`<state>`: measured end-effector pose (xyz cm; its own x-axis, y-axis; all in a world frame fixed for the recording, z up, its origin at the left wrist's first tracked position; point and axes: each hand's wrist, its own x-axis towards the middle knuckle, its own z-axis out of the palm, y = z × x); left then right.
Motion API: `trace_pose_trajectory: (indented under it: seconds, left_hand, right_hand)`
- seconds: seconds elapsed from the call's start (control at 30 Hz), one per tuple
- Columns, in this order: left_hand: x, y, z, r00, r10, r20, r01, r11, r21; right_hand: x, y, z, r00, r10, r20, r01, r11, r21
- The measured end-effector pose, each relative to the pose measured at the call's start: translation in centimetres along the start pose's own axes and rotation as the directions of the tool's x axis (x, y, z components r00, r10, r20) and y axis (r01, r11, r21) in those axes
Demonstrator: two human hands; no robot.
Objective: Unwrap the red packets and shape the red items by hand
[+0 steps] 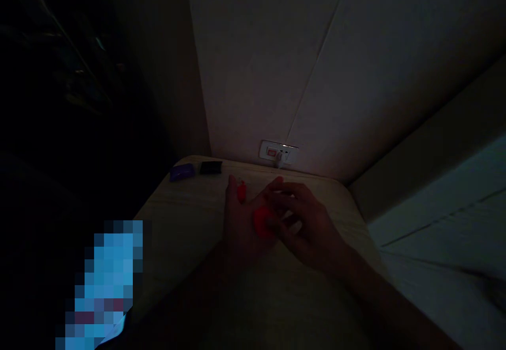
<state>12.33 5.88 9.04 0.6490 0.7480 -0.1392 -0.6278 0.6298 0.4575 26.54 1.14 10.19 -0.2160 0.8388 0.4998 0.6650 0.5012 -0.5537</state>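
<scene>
My left hand is palm up over the table, thumb stretched out and away from the fingers. A bright red rounded lump, perhaps modelling clay, rests on its palm. From the right, my right hand bends its fingers over the lump, its fingertips touching the edge. The fingers partly cover the lump and the left fingers. A smaller red piece shows just beyond the left palm, beside the thumb; in the dim light I cannot tell what it is.
A purple packet-like block and a black block lie at the back left of the wooden table. A wall socket with a plug stands behind. A pixelated bright blue area is at lower left. The room is dark.
</scene>
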Motion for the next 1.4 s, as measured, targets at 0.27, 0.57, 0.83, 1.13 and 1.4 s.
trace_pose_trajectory:
  seconds: [0.27,0.57,0.83,1.13,1.4]
  left_hand:
    - [0.4,-0.7,-0.6,0.999,-0.008,-0.042,0.007,1.0,-0.02]
    - [1.6,-2.6,-2.0,0.968,0.241,-0.071,-0.165,0.825,0.54]
    - [1.6,-2.3,-2.3,0.949,0.305,-0.083,-0.166,0.705,0.69]
    - [1.6,-2.3,-2.4,0.949,0.311,-0.06,-0.166,0.651,0.741]
    - [1.6,-2.1,-2.2,0.951,0.305,-0.057,-0.165,0.652,0.741]
  right_hand:
    - [-2.3,0.1,1.6,0.952,0.277,-0.132,-0.217,0.911,0.351]
    - [-2.8,3.8,1.3,0.754,0.657,-0.013,-0.35,0.418,0.838]
    - [-3.1,4.1,1.3,0.751,0.661,0.008,-0.39,0.433,0.813]
    - [-3.2,4.2,1.2,0.735,0.677,-0.034,-0.427,0.502,0.752]
    - [-3.1,4.5,1.6,0.746,0.665,-0.014,-0.375,0.438,0.817]
